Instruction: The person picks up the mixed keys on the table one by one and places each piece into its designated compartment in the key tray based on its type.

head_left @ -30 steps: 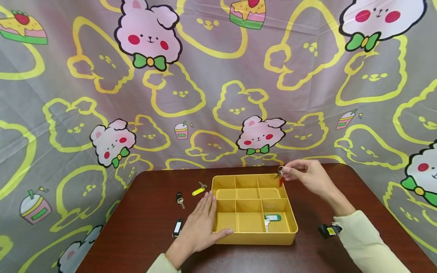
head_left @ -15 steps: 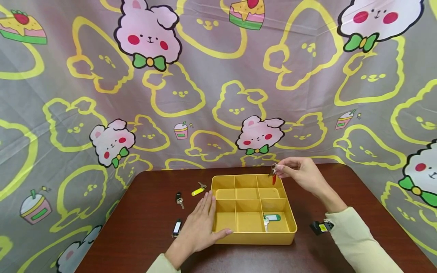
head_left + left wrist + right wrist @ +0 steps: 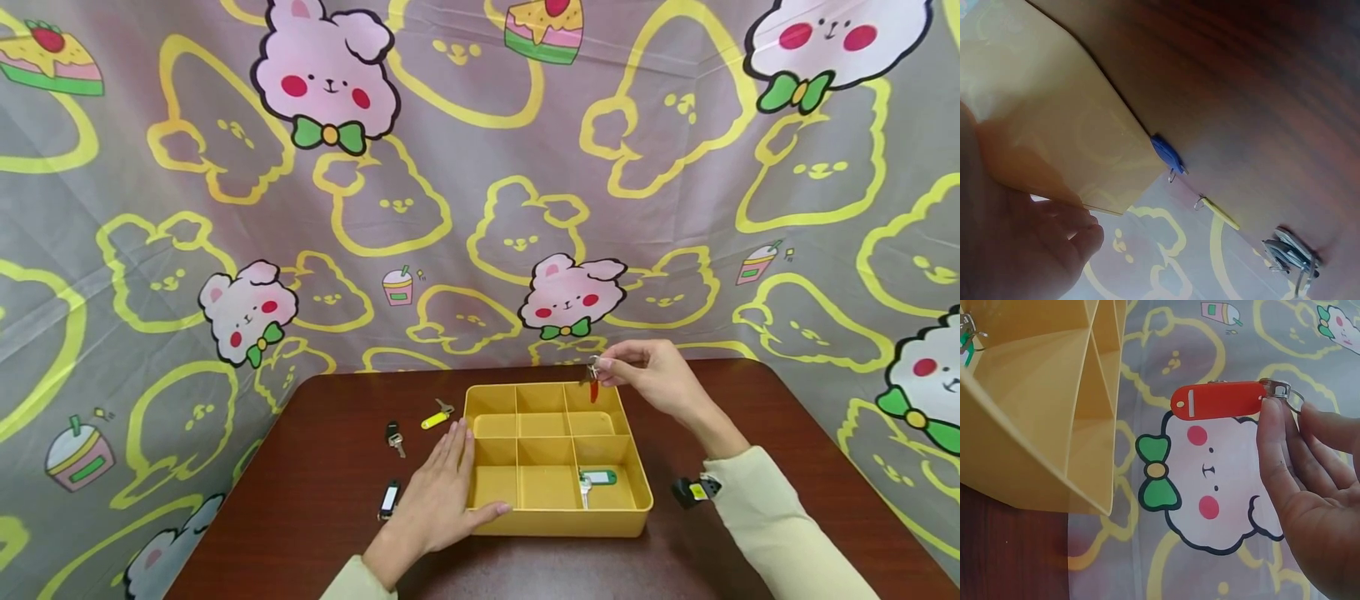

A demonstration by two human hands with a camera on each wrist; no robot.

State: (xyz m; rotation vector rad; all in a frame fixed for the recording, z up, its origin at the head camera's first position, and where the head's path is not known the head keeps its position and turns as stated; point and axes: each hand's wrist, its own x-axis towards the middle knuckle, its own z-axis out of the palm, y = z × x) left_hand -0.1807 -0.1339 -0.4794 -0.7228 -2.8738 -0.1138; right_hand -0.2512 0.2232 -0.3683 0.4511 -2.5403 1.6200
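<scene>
Between thumb and fingertips my right hand (image 3: 656, 379) pinches the ring of a key with a red key tag (image 3: 594, 391). The key and tag hang over the back right compartment of a yellow divided box (image 3: 558, 523). In the right wrist view the red key tag (image 3: 1219, 400) points away from the fingers, largely covering its key. My left hand (image 3: 438, 492) rests along the box's left side, fingers straight, thumb at the front wall. A key with a green tag (image 3: 598, 477) lies in the front right compartment.
Left of the box lie a key with a yellow tag (image 3: 435, 419), a key with a black head (image 3: 395, 439) and a black tag with a white label (image 3: 389, 500). A blue tag (image 3: 1167, 153) shows beside the box in the left wrist view. A patterned cloth (image 3: 465, 208) hangs behind the table.
My right hand has moved left with the red-tagged key, from the box's back right corner to over the back right compartment. My left hand has stayed on the box.
</scene>
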